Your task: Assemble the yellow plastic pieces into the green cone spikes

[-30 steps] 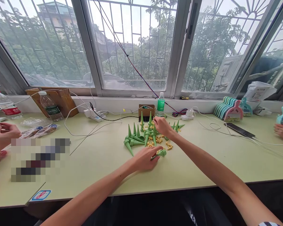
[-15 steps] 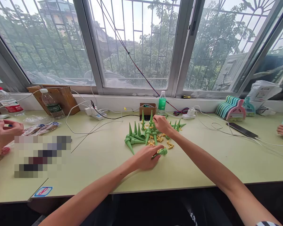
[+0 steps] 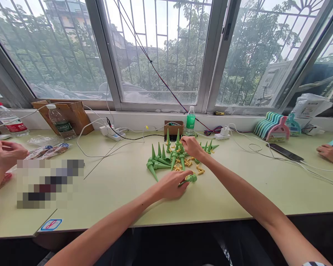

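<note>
My left hand point(image 3: 174, 184) rests on the table near the front of the pile, its fingers closed around a green plastic watering spike point(image 3: 192, 178) that lies on its side with the wide end to the right. Reaching over the back of the pile, my right hand point(image 3: 192, 147) has its fingertips pinched together; what is between them is hidden. Several green spikes point(image 3: 152, 170) stand or lie around both hands, some with yellow pieces on them. Small yellow valve-like pieces point(image 3: 200, 170) are scattered among them.
Behind the pile are a small cardboard box point(image 3: 173, 127) and a green-labelled bottle point(image 3: 190, 121). White cables point(image 3: 81, 142) cross the table. A phone point(image 3: 285, 153) and pastel dustpan-like items point(image 3: 274, 127) lie right. Co-workers' hands point(image 3: 7, 155) show at both sides.
The view has shifted slightly. My hands keep nearly the same places and grips. At the far right a co-worker's hand has moved with a blue item, now lower on the table.
</note>
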Available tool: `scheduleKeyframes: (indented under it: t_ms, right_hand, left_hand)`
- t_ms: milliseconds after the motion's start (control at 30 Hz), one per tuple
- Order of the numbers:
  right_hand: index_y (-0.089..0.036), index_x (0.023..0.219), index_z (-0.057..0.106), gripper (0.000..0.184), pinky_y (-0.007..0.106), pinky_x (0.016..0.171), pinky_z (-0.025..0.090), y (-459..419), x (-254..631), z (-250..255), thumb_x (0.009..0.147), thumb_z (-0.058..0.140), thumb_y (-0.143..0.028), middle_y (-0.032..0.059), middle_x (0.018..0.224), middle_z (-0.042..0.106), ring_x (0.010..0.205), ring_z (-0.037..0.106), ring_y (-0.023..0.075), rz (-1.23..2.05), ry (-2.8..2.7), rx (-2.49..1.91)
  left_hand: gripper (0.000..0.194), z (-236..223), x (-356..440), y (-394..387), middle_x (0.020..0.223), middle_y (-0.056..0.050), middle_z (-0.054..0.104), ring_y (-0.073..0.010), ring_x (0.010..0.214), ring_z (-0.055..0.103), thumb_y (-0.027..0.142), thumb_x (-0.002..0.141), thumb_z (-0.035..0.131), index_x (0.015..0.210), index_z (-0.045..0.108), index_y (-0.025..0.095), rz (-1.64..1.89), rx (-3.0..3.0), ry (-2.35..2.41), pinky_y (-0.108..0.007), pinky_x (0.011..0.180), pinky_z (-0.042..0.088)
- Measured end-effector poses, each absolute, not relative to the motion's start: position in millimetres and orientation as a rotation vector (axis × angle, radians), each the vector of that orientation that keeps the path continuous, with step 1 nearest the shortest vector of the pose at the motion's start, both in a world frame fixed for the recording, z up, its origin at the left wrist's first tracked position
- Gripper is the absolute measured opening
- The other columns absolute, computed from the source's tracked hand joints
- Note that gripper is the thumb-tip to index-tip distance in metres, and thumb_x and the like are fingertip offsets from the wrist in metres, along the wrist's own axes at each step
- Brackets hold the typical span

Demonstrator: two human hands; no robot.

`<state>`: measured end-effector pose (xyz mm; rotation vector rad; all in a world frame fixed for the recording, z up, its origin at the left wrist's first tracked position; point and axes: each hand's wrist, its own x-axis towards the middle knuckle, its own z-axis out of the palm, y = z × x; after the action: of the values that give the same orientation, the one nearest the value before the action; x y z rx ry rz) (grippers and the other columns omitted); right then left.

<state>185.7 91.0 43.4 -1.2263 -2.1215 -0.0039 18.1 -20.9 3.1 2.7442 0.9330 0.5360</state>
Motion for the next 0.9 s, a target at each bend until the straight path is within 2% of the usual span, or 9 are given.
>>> scheduleKeyframes:
  t_ms: [167,433,900]
  right_hand:
    - [-0.014,0.083,0.061,0.020,0.023,0.064,0.034,87.0,188.6,40.5,0.092,0.044,-0.015,0.0069,0.076,0.063,0.069,0.054,0.0145,-0.008,-2.164,-1.209]
    - [-0.015,0.074,0.058,0.023,0.023,0.060,0.031,83.7,194.4,38.2,0.091,0.042,-0.015,0.0032,0.065,0.056,0.059,0.045,0.0126,0.001,-2.184,-1.220]
    - [-0.012,0.084,0.063,0.019,0.023,0.063,0.035,98.8,188.6,39.6,0.091,0.046,-0.014,0.0096,0.077,0.065,0.070,0.056,0.0154,0.116,-2.077,-1.381]
  left_hand:
    - [0.037,3.5,18.5,-21.0,0.089,-0.004,0.069,-0.0191,0.078,0.064,0.024,0.090,0.044,0.126,0.050,0.023,0.549,2.743,0.905,-0.027,0.067,0.043]
    - [0.036,3.5,19.0,-20.7,0.089,-0.005,0.069,-0.0190,0.077,0.063,0.024,0.089,0.045,0.125,0.051,0.022,0.536,2.745,0.927,-0.026,0.065,0.042]
    - [0.036,4.2,18.9,-21.5,0.084,-0.004,0.068,-0.0190,0.075,0.063,0.023,0.089,0.045,0.124,0.051,0.023,0.535,2.747,0.925,-0.026,0.064,0.042]
